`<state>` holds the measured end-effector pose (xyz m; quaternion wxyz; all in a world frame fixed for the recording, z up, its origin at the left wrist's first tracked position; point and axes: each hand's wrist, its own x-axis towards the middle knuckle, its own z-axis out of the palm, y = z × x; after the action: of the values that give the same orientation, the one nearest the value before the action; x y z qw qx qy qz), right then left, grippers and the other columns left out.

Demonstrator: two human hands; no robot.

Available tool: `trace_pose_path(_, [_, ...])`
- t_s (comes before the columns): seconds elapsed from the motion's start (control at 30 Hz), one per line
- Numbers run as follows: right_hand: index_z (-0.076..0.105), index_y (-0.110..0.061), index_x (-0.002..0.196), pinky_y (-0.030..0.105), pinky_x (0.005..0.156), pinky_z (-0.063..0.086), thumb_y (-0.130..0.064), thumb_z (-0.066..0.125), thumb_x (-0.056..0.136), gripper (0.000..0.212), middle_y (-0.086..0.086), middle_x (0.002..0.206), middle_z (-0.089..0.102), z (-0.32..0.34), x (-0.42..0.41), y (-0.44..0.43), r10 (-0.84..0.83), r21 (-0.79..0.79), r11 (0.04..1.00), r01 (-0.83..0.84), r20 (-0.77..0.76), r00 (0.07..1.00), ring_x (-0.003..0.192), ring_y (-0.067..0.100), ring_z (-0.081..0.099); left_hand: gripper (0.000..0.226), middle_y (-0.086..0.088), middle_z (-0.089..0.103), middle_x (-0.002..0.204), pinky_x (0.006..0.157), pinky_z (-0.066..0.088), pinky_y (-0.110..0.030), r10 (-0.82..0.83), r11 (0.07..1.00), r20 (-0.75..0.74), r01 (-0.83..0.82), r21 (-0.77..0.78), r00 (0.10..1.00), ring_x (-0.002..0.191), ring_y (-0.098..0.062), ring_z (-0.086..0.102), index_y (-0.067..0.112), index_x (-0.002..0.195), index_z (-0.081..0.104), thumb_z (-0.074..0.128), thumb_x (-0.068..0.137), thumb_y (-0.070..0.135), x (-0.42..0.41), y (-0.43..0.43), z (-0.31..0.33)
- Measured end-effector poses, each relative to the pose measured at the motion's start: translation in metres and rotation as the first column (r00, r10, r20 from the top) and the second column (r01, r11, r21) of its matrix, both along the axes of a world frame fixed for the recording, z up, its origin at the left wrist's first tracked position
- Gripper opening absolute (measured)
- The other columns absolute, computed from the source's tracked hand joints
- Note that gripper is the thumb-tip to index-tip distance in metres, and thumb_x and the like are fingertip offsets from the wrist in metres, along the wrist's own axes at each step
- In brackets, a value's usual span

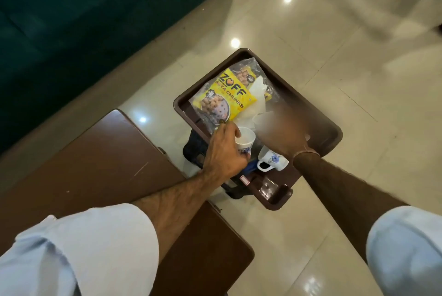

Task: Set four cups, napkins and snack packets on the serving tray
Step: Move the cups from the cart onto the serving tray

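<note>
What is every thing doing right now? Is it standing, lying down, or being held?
Left hand: fingers wrapped around a cup.
Cup in left hand: upright, looks empty, held.
Right hand: blurred, over the tray; grip cannot be told.
Flowered cup: lying on its side.
Yellow snack packet: lying flat on the tray.
White napkin: lying partly under the packet.
Serving tray: on a dark stool, loaded.

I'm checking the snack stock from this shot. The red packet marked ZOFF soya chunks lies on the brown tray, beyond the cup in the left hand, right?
Not red: the head view shows the ZOFF packet is yellow. The rest holds: it lies on the brown tray, beyond the cup held by the left hand.
</note>
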<state>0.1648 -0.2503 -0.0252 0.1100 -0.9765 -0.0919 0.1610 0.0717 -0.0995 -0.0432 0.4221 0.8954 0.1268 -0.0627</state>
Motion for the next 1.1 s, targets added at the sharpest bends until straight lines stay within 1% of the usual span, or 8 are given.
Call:
trace_pose_path(0.17, [0.033,-0.019,0.148,0.057,0.104,0.029,-0.039,0.071,0.072,0.087,0.013,0.137,0.046,0.017,-0.021,0.042,0.071,0.053,0.996,-0.071,0.015,0.997,0.123,0.038,0.051,0.088,-0.006,0.051,0.128,0.095,0.050,-0.038,0.095,0.995,0.062,-0.095,-0.007,0.994,0.119,-0.025,0.050,0.017,0.135,0.043,0.089,0.060,0.025,-0.021,0.036,0.016])
trace_pose_path(0.27, [0.040,-0.023,0.144,0.054,0.100,0.032,-0.037,0.072,0.070,0.082,0.012,0.132,0.047,0.024,-0.040,0.078,0.148,0.058,0.987,-0.151,0.053,0.987,0.117,0.039,0.055,0.081,-0.006,0.049,0.124,0.092,0.051,-0.042,0.156,0.984,0.082,-0.162,0.073,0.984,0.116,-0.025,0.048,0.018,0.130,0.049,0.088,0.060,0.025,-0.043,0.068,0.021])
trace_pose_path(0.4, [0.047,-0.026,0.131,0.050,0.094,0.033,-0.035,0.072,0.070,0.067,0.012,0.125,0.049,0.031,-0.074,0.130,0.247,0.100,0.962,-0.256,0.089,0.965,0.110,0.041,0.057,0.078,-0.003,0.047,0.121,0.087,0.052,-0.040,0.249,0.960,0.084,-0.258,0.110,0.965,0.113,-0.023,0.047,0.023,0.123,0.049,0.091,0.058,0.025,-0.086,0.114,0.027])
trace_pose_path(0.5, [0.049,-0.029,0.129,0.054,0.098,0.032,-0.033,0.074,0.068,0.067,0.011,0.130,0.047,0.035,-0.107,0.171,0.345,0.110,0.929,-0.352,0.082,0.935,0.116,0.040,0.054,0.076,-0.001,0.047,0.121,0.083,0.053,-0.042,0.330,0.933,0.072,-0.337,0.127,0.941,0.113,-0.024,0.048,0.026,0.123,0.049,0.090,0.059,0.023,-0.128,0.151,0.034])
trace_pose_path(0.6, [0.049,-0.030,0.129,0.054,0.099,0.031,-0.029,0.074,0.068,0.066,0.008,0.127,0.048,0.037,-0.142,0.208,0.418,0.136,0.895,-0.424,0.073,0.905,0.110,0.037,0.058,0.075,0.000,0.049,0.123,0.082,0.053,-0.043,0.389,0.907,0.066,-0.395,0.145,0.919,0.115,-0.024,0.048,0.029,0.126,0.050,0.088,0.061,0.021,-0.172,0.183,0.040])
trace_pose_path(0.83, [0.046,-0.028,0.133,0.050,0.101,0.028,-0.027,0.076,0.067,0.072,0.007,0.126,0.047,0.036,-0.234,0.296,0.625,0.115,0.772,-0.625,0.035,0.780,0.109,0.033,0.057,0.079,-0.001,0.054,0.126,0.088,0.050,-0.039,0.527,0.829,0.045,-0.525,0.192,0.849,0.116,-0.023,0.048,0.026,0.130,0.049,0.089,0.062,0.022,-0.288,0.250,0.041])
trace_pose_path(1.0, [0.044,-0.034,0.135,0.050,0.102,0.026,-0.022,0.079,0.068,0.076,0.009,0.126,0.049,0.030,-0.303,0.348,0.750,0.189,0.646,-0.739,0.022,0.661,0.114,0.030,0.054,0.077,0.003,0.054,0.129,0.089,0.051,-0.043,0.641,0.762,-0.003,-0.636,0.118,0.768,0.116,-0.023,0.046,0.027,0.132,0.044,0.084,0.067,0.016,-0.379,0.279,0.031])
trace_pose_path(1.1, [0.044,-0.038,0.138,0.050,0.103,0.024,-0.023,0.080,0.072,0.077,0.008,0.130,0.050,0.027,-0.342,0.373,0.822,0.160,0.563,-0.811,-0.014,0.569,0.118,0.029,0.053,0.067,0.003,0.056,0.123,0.085,0.046,-0.034,0.675,0.736,-0.007,-0.674,0.063,0.738,0.110,-0.020,0.047,0.021,0.129,0.049,0.068,0.067,0.037,-0.433,0.288,0.026])
